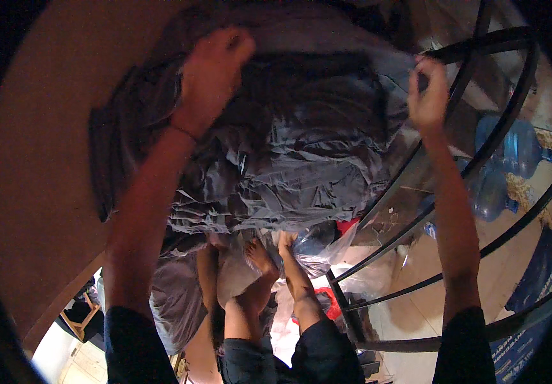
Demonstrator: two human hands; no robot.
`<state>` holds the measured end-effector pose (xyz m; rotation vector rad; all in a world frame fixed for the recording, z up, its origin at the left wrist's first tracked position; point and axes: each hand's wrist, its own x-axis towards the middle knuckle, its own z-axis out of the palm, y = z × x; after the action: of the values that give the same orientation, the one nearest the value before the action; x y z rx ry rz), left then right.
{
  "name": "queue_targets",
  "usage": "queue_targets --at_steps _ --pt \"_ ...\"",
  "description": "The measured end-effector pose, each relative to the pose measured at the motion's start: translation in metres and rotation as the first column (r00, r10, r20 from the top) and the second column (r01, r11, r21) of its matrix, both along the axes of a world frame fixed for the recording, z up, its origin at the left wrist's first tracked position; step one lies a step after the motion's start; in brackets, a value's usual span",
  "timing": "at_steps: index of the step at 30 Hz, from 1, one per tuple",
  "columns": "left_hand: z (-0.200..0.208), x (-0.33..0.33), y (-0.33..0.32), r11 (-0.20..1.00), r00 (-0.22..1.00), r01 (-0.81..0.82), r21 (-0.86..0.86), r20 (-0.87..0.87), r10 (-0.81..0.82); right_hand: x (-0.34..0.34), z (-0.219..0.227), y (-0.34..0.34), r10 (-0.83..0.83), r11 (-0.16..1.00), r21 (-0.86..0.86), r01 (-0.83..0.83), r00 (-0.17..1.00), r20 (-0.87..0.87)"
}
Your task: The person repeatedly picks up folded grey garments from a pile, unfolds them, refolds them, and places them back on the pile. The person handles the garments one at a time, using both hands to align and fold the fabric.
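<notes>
A broad spread of crumpled dark grey cloth (314,121) lies before me, with a smoother, lighter grey cloth (314,35) along its far side. Over the far left part is my left hand (215,73), slightly blurred, its fingers curled together. Whatever they pinch, if anything, is hidden. At the far right corner of the lighter cloth, my right hand (428,96) is closed, thumb and fingertips pinching its edge. Both arms are stretched forward, wide apart.
A curved black metal railing (410,221) runs along the right side. Beyond it stand large blue water jugs (509,147) on a tiled floor. A brown wall (39,166) rises on the left. Clear plastic and a red item (330,304) lie by my legs.
</notes>
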<state>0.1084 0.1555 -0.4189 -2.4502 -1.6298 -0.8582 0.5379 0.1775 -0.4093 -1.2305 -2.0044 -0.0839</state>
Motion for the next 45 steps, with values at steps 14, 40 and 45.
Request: queue_targets --at_steps 14,40,45 --pt "-0.074 0.042 -0.102 0.868 0.981 0.076 -0.491 -0.121 -0.154 0.022 -0.094 -0.070 0.290 0.615 -0.782 -0.099 0.951 0.107" --pt "0.004 -0.054 0.064 0.979 0.916 -0.063 -0.191 -0.400 -0.019 -0.009 -0.025 0.098 0.171 0.962 -0.245 -0.117 0.962 0.214" --pt "0.080 -0.048 0.115 0.960 0.972 -0.230 -0.160 0.012 0.235 0.030 0.076 0.160 -0.370 0.926 0.186 0.328 0.886 0.281"
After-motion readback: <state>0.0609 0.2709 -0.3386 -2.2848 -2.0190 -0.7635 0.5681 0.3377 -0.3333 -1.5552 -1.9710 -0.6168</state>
